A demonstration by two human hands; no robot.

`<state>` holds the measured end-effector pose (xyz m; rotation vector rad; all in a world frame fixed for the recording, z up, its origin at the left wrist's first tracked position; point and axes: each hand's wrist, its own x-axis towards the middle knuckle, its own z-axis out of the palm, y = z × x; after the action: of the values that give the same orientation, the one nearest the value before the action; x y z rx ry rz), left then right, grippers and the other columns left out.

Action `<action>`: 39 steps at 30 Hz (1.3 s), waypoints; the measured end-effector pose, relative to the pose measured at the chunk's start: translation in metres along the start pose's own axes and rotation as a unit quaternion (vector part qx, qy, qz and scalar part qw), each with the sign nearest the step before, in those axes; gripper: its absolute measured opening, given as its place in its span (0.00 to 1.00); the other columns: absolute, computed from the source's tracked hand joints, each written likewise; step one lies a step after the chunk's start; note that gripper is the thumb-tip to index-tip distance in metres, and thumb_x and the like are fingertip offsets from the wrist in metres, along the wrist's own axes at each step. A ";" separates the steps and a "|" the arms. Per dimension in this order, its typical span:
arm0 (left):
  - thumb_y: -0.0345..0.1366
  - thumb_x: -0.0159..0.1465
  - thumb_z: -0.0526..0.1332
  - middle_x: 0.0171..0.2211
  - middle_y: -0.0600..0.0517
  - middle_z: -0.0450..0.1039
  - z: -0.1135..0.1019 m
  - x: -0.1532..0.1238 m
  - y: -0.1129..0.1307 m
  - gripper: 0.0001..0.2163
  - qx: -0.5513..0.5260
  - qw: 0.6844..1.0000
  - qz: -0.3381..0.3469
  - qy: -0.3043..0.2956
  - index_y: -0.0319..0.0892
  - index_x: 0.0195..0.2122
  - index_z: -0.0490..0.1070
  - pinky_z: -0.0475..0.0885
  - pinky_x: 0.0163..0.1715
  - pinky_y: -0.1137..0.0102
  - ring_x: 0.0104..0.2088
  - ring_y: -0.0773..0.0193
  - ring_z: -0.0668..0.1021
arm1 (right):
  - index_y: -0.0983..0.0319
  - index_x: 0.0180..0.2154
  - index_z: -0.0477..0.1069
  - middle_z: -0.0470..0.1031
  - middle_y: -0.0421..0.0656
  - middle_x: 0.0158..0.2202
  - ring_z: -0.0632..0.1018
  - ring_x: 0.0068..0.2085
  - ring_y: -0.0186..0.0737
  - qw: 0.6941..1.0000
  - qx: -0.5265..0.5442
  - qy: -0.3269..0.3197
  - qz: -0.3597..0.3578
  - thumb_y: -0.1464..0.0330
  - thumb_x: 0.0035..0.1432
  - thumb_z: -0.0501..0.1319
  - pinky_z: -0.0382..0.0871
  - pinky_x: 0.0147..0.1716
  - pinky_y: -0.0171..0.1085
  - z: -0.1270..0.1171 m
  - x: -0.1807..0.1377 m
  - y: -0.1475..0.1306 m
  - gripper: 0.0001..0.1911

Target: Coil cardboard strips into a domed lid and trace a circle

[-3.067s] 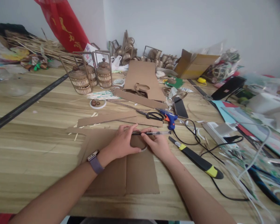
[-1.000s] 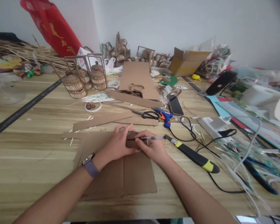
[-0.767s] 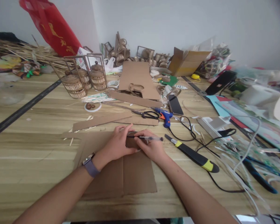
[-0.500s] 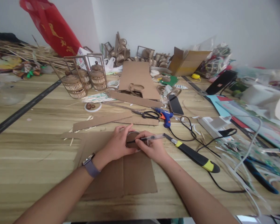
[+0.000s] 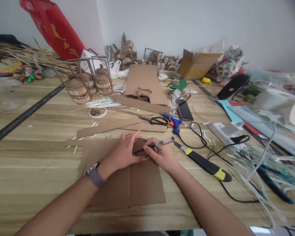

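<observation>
A flat piece of brown cardboard (image 5: 147, 185) lies on the table in front of me. On it rests a thin-rimmed ring (image 5: 139, 139), with cardboard showing through its middle. My left hand (image 5: 123, 150) curves round the ring's left side, thumb at the near edge and fingers at the far edge. Between the thumb and fingers of my right hand (image 5: 162, 156) is a pen (image 5: 166, 141) with a clear barrel. Its dark tip points left and down inside the ring; whether it touches the cardboard I cannot tell. My right hand covers the ring's right side.
A utility knife (image 5: 206, 165) lies right of my right hand. Beyond the cardboard are cardboard strips (image 5: 108, 127), scissors (image 5: 159, 121), a blue glue gun (image 5: 176, 123) with its cord, and a phone (image 5: 185, 109). Small slatted lanterns (image 5: 103, 82) stand at back left.
The pen has swung a little in my right hand: its back end sits higher, and its tip has shifted slightly right and down inside the ring. My left hand stays put.
</observation>
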<state>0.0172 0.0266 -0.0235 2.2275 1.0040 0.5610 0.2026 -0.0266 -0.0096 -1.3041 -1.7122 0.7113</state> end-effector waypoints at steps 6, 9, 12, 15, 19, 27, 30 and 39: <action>0.40 0.51 0.74 0.58 0.43 0.71 0.002 -0.001 -0.003 0.46 0.007 1.000 0.009 0.008 0.44 0.68 0.53 0.59 0.62 0.45 0.64 0.40 0.61 | 0.58 0.34 0.72 0.76 0.40 0.28 0.74 0.28 0.39 0.999 0.012 0.030 0.018 0.62 0.62 0.59 0.66 0.27 0.36 0.002 0.004 0.002 0.08; 0.40 0.51 0.74 0.58 0.43 0.72 0.003 -0.001 -0.004 0.47 0.013 1.000 0.009 0.010 0.43 0.68 0.52 0.60 0.62 0.46 0.64 0.40 0.61 | 0.58 0.34 0.72 0.77 0.41 0.31 0.74 0.29 0.39 1.000 0.012 0.010 0.012 0.63 0.61 0.60 0.67 0.29 0.36 0.005 0.003 0.003 0.06; 0.40 0.51 0.74 0.59 0.43 0.72 0.002 -0.001 -0.004 0.46 0.011 1.000 0.015 0.008 0.43 0.69 0.52 0.59 0.62 0.46 0.64 0.40 0.62 | 0.58 0.33 0.72 0.74 0.40 0.27 0.74 0.28 0.39 1.000 0.014 -0.006 0.022 0.63 0.61 0.60 0.67 0.28 0.36 0.004 0.002 0.003 0.06; 0.41 0.52 0.74 0.59 0.42 0.71 0.001 -0.001 -0.003 0.46 0.012 1.000 0.009 0.001 0.42 0.69 0.52 0.58 0.63 0.45 0.64 0.39 0.61 | 0.58 0.31 0.70 0.71 0.38 0.24 0.72 0.25 0.37 0.999 0.023 -0.012 0.046 0.62 0.61 0.59 0.66 0.26 0.35 0.001 0.001 0.002 0.08; 0.41 0.51 0.75 0.58 0.42 0.72 0.002 -0.001 -0.004 0.47 0.011 1.000 0.013 0.006 0.42 0.69 0.53 0.58 0.63 0.45 0.64 0.39 0.61 | 0.58 0.32 0.71 0.74 0.39 0.26 0.74 0.28 0.38 0.998 0.023 0.023 0.046 0.61 0.61 0.59 0.67 0.29 0.36 -0.002 0.003 -0.001 0.09; 0.41 0.52 0.74 0.59 0.41 0.71 0.002 -0.001 -0.005 0.47 0.015 1.000 0.008 -0.001 0.40 0.69 0.52 0.59 0.62 0.43 0.64 0.38 0.60 | 0.58 0.32 0.70 0.71 0.38 0.25 0.71 0.26 0.38 0.998 0.027 -0.015 0.053 0.60 0.61 0.58 0.64 0.27 0.35 0.002 0.002 0.001 0.10; 0.41 0.51 0.74 0.59 0.42 0.71 0.002 0.000 -0.004 0.47 0.014 1.000 0.006 -0.005 0.40 0.69 0.52 0.58 0.63 0.44 0.64 0.38 0.60 | 0.58 0.30 0.69 0.69 0.37 0.23 0.70 0.25 0.37 0.997 0.025 -0.019 0.067 0.60 0.61 0.58 0.64 0.26 0.35 -0.002 0.002 0.000 0.10; 0.42 0.52 0.73 0.59 0.43 0.71 0.003 -0.001 -0.005 0.45 0.013 1.000 0.007 -0.001 0.42 0.68 0.53 0.58 0.63 0.44 0.65 0.38 0.58 | 0.58 0.32 0.71 0.73 0.39 0.26 0.74 0.29 0.39 0.998 0.018 0.007 0.052 0.59 0.61 0.59 0.67 0.31 0.36 -0.001 0.005 -0.001 0.10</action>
<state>0.0155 0.0272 -0.0292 2.2585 1.0022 0.5550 0.2026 -0.0225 -0.0075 -1.3781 -1.6218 0.7886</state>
